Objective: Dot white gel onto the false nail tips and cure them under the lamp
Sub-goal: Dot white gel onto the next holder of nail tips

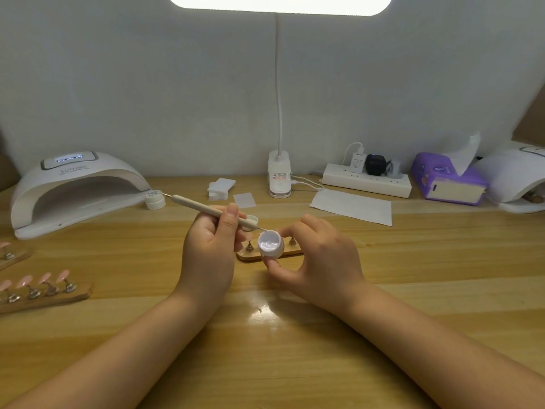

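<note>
Gel pot (270, 244), tilted and pinched in the right hand (315, 261) above mid-table, meets the tip of the dotting pen (212, 210) gripped by the left hand (211, 246), so loading looks underway, and next comes a steady dot on a nail tip

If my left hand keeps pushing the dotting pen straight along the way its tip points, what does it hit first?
The open white gel pot held by your right hand. The pen in your left hand has its tip at the pot's rim, seemingly about to dip in.

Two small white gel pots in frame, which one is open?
The small white gel pot pinched in the right hand, tilted with its glossy inside showing. The other white gel pot, beside the white curing lamp, is lidded.
</note>
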Demonstrator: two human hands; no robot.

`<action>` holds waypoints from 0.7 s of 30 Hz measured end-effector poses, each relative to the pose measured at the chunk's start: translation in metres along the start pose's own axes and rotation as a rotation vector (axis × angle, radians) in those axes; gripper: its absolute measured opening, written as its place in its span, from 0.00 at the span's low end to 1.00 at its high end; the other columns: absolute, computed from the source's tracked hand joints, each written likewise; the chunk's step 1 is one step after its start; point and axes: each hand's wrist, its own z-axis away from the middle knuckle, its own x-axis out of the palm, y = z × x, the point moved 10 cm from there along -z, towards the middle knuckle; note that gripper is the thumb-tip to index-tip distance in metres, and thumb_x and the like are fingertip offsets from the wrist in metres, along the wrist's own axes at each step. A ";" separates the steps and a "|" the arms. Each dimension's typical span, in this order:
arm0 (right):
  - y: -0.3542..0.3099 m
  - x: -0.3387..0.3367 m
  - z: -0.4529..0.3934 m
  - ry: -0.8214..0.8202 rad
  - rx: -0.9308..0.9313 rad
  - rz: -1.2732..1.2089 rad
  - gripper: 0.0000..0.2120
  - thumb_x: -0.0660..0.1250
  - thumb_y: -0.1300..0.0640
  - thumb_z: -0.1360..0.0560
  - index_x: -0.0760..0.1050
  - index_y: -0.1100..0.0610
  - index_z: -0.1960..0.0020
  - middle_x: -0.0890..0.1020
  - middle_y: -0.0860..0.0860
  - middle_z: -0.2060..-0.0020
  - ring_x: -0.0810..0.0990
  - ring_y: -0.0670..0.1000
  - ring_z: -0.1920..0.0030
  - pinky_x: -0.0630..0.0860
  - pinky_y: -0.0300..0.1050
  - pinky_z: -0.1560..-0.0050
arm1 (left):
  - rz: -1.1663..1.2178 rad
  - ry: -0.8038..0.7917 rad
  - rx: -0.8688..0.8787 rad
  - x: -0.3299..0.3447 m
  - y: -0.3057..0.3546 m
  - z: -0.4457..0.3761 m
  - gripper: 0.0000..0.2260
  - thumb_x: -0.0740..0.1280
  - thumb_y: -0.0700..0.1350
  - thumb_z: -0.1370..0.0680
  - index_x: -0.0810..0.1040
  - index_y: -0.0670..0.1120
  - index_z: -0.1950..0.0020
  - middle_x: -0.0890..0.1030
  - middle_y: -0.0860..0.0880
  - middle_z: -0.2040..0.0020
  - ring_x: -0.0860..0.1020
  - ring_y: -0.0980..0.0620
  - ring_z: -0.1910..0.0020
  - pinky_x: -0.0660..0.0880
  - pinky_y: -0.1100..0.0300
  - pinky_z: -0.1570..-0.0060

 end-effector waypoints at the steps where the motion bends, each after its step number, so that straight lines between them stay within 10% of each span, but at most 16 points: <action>1: 0.000 0.000 0.000 -0.003 0.003 -0.001 0.17 0.70 0.41 0.31 0.80 0.53 0.51 0.79 0.47 0.58 0.75 0.48 0.58 0.74 0.46 0.67 | 0.021 0.012 -0.044 -0.002 -0.006 -0.001 0.12 0.60 0.48 0.18 0.77 0.44 0.57 0.77 0.56 0.72 0.73 0.62 0.71 0.72 0.68 0.69; 21: 0.002 -0.007 0.000 0.064 0.024 -0.076 0.16 0.71 0.43 0.30 0.81 0.54 0.52 0.80 0.46 0.60 0.74 0.46 0.62 0.72 0.44 0.68 | 0.115 0.013 -0.178 -0.002 -0.022 -0.002 0.13 0.62 0.51 0.20 0.79 0.44 0.57 0.75 0.54 0.72 0.72 0.58 0.70 0.72 0.63 0.68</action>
